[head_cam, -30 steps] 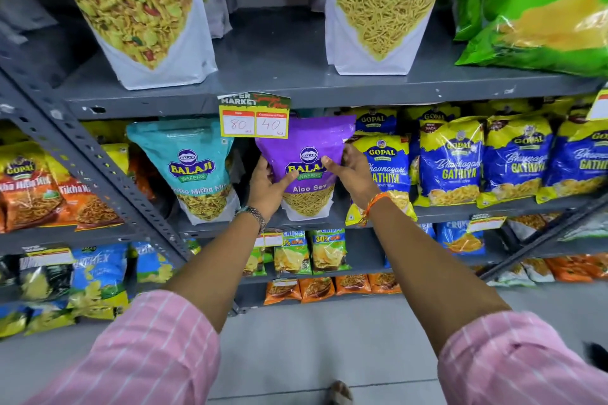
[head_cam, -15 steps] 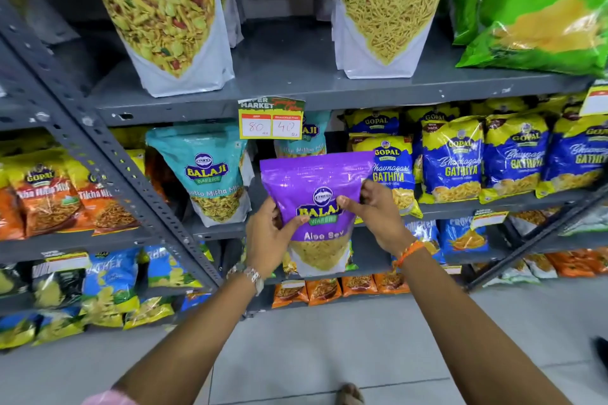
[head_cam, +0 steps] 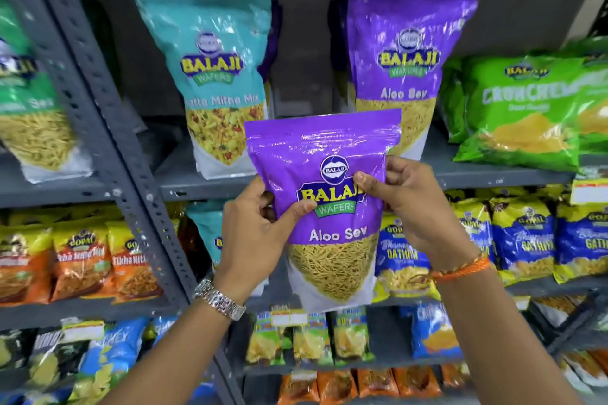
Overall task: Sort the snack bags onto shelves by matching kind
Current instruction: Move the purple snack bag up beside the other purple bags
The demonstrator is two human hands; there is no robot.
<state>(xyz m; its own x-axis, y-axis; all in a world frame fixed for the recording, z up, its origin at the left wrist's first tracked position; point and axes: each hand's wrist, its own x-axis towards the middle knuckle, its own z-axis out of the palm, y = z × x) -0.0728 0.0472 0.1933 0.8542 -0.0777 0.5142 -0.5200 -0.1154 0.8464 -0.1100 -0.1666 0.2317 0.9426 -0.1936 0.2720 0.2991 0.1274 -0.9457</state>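
I hold a small purple Aloo Sev bag (head_cam: 324, 194) upright in front of the shelves, with both hands on it. My left hand (head_cam: 253, 233) grips its left edge, thumb across the front. My right hand (head_cam: 408, 204) pinches its right edge near the logo. Behind and above it a larger purple Aloo Sev bag (head_cam: 404, 62) stands on the upper shelf (head_cam: 493, 174). To the left of that stands a teal Khatta Mitha Mix bag (head_cam: 217, 76). The held bag's top overlaps the lower part of the large purple one.
Green Crunchem bags (head_cam: 526, 108) lie at the upper right. A perforated grey upright (head_cam: 108, 128) slants down the left side. Blue and yellow Gathiya bags (head_cam: 526, 240) and orange Tikha Mitha bags (head_cam: 82, 260) fill the middle shelf. Small packets sit on lower shelves.
Both hands have pulled the purple Aloo Sev bag out of the middle shelf and raised it toward the upper shelf. The view has tilted upward and moved closer.
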